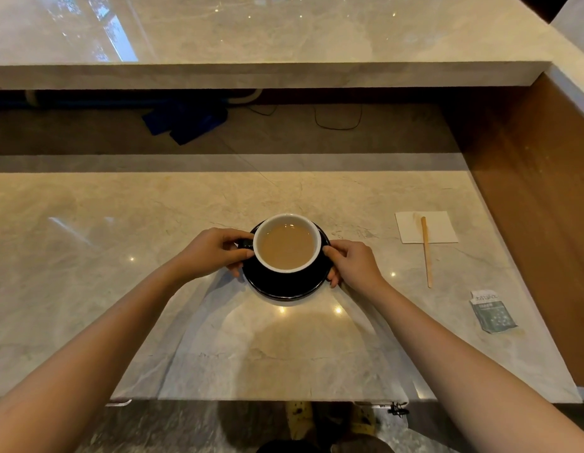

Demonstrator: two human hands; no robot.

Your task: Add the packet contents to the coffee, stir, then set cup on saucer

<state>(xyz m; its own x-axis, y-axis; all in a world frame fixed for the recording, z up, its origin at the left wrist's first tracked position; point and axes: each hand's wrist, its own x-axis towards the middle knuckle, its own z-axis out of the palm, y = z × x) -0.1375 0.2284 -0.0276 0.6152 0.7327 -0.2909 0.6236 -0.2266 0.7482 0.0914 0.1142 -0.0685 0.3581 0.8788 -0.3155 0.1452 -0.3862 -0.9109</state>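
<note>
A dark cup (285, 274) with a white inside holds light brown milky coffee and stands on a black saucer (284, 289) in the middle of the marble counter. My left hand (212, 253) grips the cup's handle on the left side. My right hand (352, 264) holds the saucer's right rim, thumb on top and fingers under the edge. A wooden stir stick (426, 253) lies to the right, its upper end on a white napkin (441, 225). The torn-open grey-green packet (491, 310) lies flat near the counter's right edge.
The marble counter (120, 273) ends at a front edge close to me. A raised marble ledge (251, 75) runs across the back, with a dark gap below it. A brown wooden side panel (545, 207) bounds the right.
</note>
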